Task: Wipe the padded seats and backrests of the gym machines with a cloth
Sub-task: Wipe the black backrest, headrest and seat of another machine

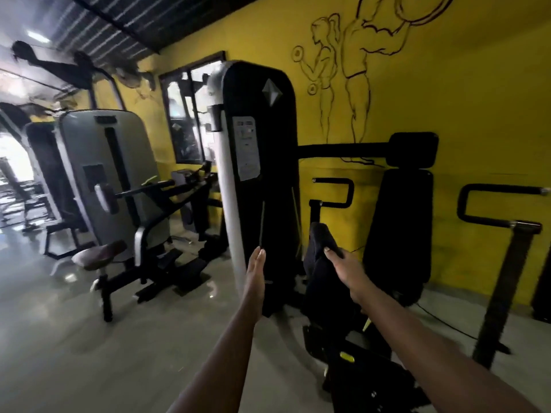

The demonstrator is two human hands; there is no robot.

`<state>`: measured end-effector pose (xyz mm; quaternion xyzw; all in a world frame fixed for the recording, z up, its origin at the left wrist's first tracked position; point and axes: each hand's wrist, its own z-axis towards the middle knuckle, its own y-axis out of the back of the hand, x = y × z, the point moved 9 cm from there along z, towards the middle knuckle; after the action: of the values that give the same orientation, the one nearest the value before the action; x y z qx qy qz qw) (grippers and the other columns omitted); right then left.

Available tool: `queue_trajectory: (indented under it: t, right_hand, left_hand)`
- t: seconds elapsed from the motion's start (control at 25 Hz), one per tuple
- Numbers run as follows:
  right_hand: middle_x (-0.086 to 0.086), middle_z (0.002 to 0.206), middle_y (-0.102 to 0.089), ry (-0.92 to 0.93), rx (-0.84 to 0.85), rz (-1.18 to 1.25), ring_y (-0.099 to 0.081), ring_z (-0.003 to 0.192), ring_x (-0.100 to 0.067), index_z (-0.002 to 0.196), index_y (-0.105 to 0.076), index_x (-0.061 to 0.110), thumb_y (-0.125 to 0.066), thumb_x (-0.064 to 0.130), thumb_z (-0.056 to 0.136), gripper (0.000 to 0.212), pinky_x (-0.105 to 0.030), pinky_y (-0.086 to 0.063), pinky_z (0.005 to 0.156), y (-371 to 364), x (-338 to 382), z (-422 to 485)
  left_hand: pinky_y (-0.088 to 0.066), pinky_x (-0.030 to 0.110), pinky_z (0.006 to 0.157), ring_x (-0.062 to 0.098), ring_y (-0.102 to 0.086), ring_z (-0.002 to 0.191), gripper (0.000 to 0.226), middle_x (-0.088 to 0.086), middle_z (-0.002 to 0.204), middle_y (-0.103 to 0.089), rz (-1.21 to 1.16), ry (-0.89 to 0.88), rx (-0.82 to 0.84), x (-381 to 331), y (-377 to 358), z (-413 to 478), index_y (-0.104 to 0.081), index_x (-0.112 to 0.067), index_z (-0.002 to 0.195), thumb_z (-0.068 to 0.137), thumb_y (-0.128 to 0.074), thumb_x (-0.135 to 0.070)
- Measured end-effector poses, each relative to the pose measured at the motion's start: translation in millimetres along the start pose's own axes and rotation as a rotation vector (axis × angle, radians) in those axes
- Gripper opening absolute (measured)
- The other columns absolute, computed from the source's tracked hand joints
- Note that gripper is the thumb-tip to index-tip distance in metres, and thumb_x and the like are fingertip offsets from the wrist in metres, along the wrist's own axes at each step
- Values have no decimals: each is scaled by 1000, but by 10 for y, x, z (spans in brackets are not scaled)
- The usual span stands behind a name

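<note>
My right hand (343, 265) grips a dark cloth (320, 251) that hangs down in front of a black gym machine. Just right of the cloth stands that machine's black padded backrest (399, 231), with a black head pad (413, 149) above it. The seat below is hidden behind the cloth and my arm. My left hand (256, 271) is stretched forward with straight fingers, holding nothing, close to the machine's black weight-stack cover (262, 174). A second machine at the left has a brown padded seat (100, 254).
A grey weight-stack machine (110, 174) stands at the left with a bar sticking out. Black handle frames (504, 222) rise at the right by the yellow wall (477, 84). A window (185, 114) is behind. Glossy grey floor (104, 353) lies at the lower left.
</note>
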<state>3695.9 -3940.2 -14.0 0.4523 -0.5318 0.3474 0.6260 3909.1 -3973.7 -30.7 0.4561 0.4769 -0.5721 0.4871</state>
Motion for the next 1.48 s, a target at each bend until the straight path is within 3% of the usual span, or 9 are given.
queue_trajectory:
  t: [0.2, 0.36, 0.64, 0.8, 0.92, 1.08, 1.28, 1.48]
  right_hand:
    - [-14, 111, -59, -69, -217, -3, -56, 105, -33, 123, -54, 6, -48, 34, 96, 40, -35, -45, 81, -208, -140, 937]
    - [-16, 120, -58, -115, -288, 3, -55, 108, -35, 127, -52, 10, -49, 38, 94, 44, -44, -46, 93, -250, -362, 1781]
    - [-10, 108, -60, -148, -426, 89, -58, 99, -28, 116, -57, 11, -51, 38, 93, 36, -40, -46, 88, -160, -463, 3201]
    - [-9, 105, -62, -145, -544, 101, -59, 100, -27, 111, -59, 14, -51, 38, 94, 31, -42, -46, 90, 51, -543, 3943]
    - [-12, 105, -64, -143, -670, 88, -61, 97, -28, 106, -60, 15, -52, 39, 93, 29, -45, -48, 91, 350, -602, 4503]
    - [-12, 99, -62, -160, -832, 54, -59, 96, -30, 110, -60, 12, -51, 36, 94, 31, -40, -47, 81, 777, -565, 5118]
    - [-13, 104, -64, -171, -1009, 40, -60, 96, -29, 106, -61, 14, -52, 35, 94, 26, -41, -49, 83, 1303, -717, 5818]
    - [-7, 97, -61, -139, -1148, 114, -57, 88, -21, 104, -61, 15, -49, 33, 95, 23, -28, -44, 71, 1805, -1030, 6482]
  left_hand:
    - [-21, 30, 110, 16, -26, 141, 51, 0, 154, -28, 47, 1, 197, 246, -155, 1345, -25, -21, 148, 100, -32, -38]
    - [-18, 33, 114, 17, -24, 143, 52, 0, 155, -25, 23, 23, 309, 531, -532, 2231, -24, -20, 148, 100, -32, -39]
    - [-14, 33, 114, 17, -19, 144, 53, -2, 157, -20, -9, 111, 411, 835, -1163, 3789, -22, -21, 149, 100, -33, -40]
    - [-16, 32, 112, 17, -19, 144, 54, -5, 156, -22, 15, 124, 540, 1004, -1860, 4597, -22, -26, 149, 99, -31, -45]
    - [-18, 25, 107, 16, -19, 144, 52, -1, 156, -22, -67, 122, 659, 1113, -2427, 5241, -22, -20, 149, 101, -30, -37]
    - [-20, 28, 111, 18, -25, 142, 51, 1, 154, -27, -90, 125, 765, 1237, -3171, 5978, -25, -15, 148, 101, -33, -32]
    - [-24, 21, 102, 19, -28, 141, 48, 4, 153, -29, -110, 114, 936, 1452, -4371, 6730, -28, -11, 146, 101, -35, -27]
    - [-25, 21, 101, 21, -29, 140, 48, 6, 152, -32, -68, 68, 1021, 1659, -5318, 7410, -30, -11, 145, 101, -37, -26]
